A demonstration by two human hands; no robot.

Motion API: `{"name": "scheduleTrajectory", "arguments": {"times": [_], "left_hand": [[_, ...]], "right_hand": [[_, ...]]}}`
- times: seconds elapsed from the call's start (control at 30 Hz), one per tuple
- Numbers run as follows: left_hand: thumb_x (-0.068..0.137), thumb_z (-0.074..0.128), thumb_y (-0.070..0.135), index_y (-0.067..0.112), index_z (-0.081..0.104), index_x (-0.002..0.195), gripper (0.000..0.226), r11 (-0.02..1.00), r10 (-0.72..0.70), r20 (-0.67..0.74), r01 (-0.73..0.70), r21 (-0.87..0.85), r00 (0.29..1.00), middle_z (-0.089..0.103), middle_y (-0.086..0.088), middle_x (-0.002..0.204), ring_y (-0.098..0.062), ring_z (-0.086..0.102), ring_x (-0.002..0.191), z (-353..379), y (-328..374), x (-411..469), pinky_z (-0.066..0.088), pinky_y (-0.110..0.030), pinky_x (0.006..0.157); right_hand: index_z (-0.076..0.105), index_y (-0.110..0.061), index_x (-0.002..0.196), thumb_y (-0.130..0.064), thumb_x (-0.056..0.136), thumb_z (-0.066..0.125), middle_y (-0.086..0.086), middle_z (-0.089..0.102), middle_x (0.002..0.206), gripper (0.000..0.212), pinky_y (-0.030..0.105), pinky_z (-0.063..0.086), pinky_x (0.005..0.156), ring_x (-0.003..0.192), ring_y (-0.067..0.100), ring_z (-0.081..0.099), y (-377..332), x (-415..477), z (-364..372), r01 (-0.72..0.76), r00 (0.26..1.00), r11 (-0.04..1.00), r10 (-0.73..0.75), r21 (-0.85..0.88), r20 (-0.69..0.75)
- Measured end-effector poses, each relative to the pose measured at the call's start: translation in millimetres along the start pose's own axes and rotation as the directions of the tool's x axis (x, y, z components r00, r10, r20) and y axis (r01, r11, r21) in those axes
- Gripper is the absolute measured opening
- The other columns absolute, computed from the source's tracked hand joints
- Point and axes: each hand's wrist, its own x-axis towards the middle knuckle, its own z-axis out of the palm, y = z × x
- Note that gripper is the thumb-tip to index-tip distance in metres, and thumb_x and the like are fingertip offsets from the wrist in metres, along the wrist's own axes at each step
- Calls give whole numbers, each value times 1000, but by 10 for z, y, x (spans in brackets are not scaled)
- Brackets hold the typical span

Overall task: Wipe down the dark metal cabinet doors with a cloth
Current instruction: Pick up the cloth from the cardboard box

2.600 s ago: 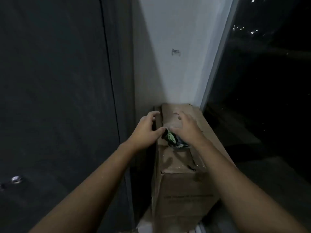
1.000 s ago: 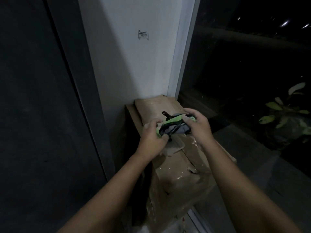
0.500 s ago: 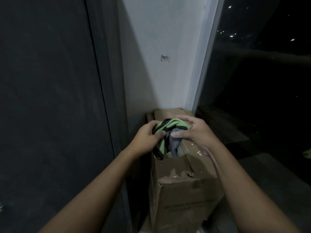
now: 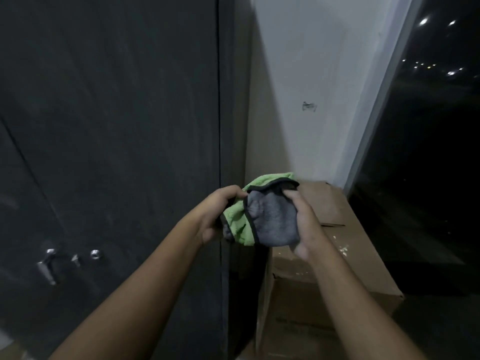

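Note:
A bunched green and grey cloth (image 4: 270,219) with a dark hem hangs between both hands, in front of the cabinet's right edge. My left hand (image 4: 219,211) grips its green left side. My right hand (image 4: 304,224) curls round the grey right side. The dark metal cabinet door (image 4: 117,126) fills the left half of the view, with a silver handle (image 4: 48,266) and a small round lock (image 4: 95,254) low on the left.
A tall cardboard box (image 4: 330,276) stands on the floor against the white wall (image 4: 324,74), right of the cabinet and below my hands. A dark window (image 4: 428,152) with distant lights fills the right side.
Both hands have lifted the cloth off the box top and partly unfolded it. The view has swung left, bringing the cabinet door and its handle into sight.

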Motion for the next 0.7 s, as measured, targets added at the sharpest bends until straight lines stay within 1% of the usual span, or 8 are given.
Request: {"name": "scheduleTrajectory", "arguments": {"times": [0.1, 0.2, 0.3, 0.37, 0.47, 0.57, 0.63, 0.7], "left_hand": [[85, 56, 18, 13, 66, 81, 11, 980, 99, -81, -83, 183, 992, 61, -14, 82, -29, 56, 75, -169, 57, -57, 41, -39, 68], [94, 57, 11, 13, 64, 94, 7, 849, 252, -161, -138, 511, 954, 66, -11, 100, -25, 59, 87, -368, 58, -113, 47, -41, 77], [94, 65, 28, 22, 54, 120, 29, 755, 379, -147, -213, 620, 914, 63, -3, 117, -15, 62, 105, -582, 35, -209, 51, -35, 91], [95, 64, 32, 28, 48, 127, 36, 707, 489, -50, -362, 608, 871, 59, 3, 121, -10, 60, 111, -686, 27, -283, 53, -31, 93], [98, 60, 25, 32, 49, 122, 28, 614, 649, -30, -500, 610, 760, 60, 12, 117, -8, 62, 107, -838, 76, -364, 55, -37, 90], [99, 59, 17, 25, 56, 113, 16, 611, 741, -107, -600, 516, 663, 66, 5, 113, -14, 65, 104, -1044, 206, -428, 57, -41, 87], [98, 60, 14, 20, 59, 112, 15, 641, 747, -138, -649, 409, 650, 68, -2, 111, -21, 67, 103, -1165, 329, -493, 58, -41, 84], [97, 61, 14, 19, 60, 113, 16, 658, 745, -152, -677, 330, 650, 68, -5, 112, -22, 67, 105, -1276, 453, -547, 57, -41, 86]], "right_hand": [[69, -7, 118, -48, 100, 47, 17, 71, 116, 50, 41, 50, 95, 103, 29, 68, 112, -4, 221, -121, 990, 984, 110, 128, 88], [73, -9, 103, -46, 101, 45, 13, 74, 107, 47, 38, 52, 85, 92, 25, 72, 186, 19, 397, -152, 985, 985, 144, 88, 93], [73, -7, 107, -43, 98, 55, 15, 71, 113, 41, 41, 52, 93, 103, 28, 69, 285, 58, 597, -120, 990, 993, 119, 12, 72], [73, -6, 113, -37, 92, 63, 17, 70, 118, 39, 46, 48, 104, 112, 30, 66, 321, 89, 742, -73, 992, 997, 76, -39, 97], [76, -9, 107, -20, 85, 64, 15, 72, 111, 27, 38, 55, 92, 105, 27, 69, 310, 9, 1016, 55, 954, 997, -33, -63, 299], [57, -9, 133, -6, 81, 63, 15, 67, 125, 53, 33, 54, 89, 114, 29, 64, 337, -105, 1320, 216, 847, 971, -134, -104, 515], [49, -10, 140, -4, 78, 67, 16, 64, 131, 64, 33, 53, 93, 120, 30, 61, 447, -89, 1496, 295, 821, 950, -199, -99, 534], [52, -13, 136, -8, 77, 74, 14, 65, 130, 63, 33, 52, 95, 122, 31, 61, 544, -77, 1710, 394, 824, 912, -295, -114, 484]]}}
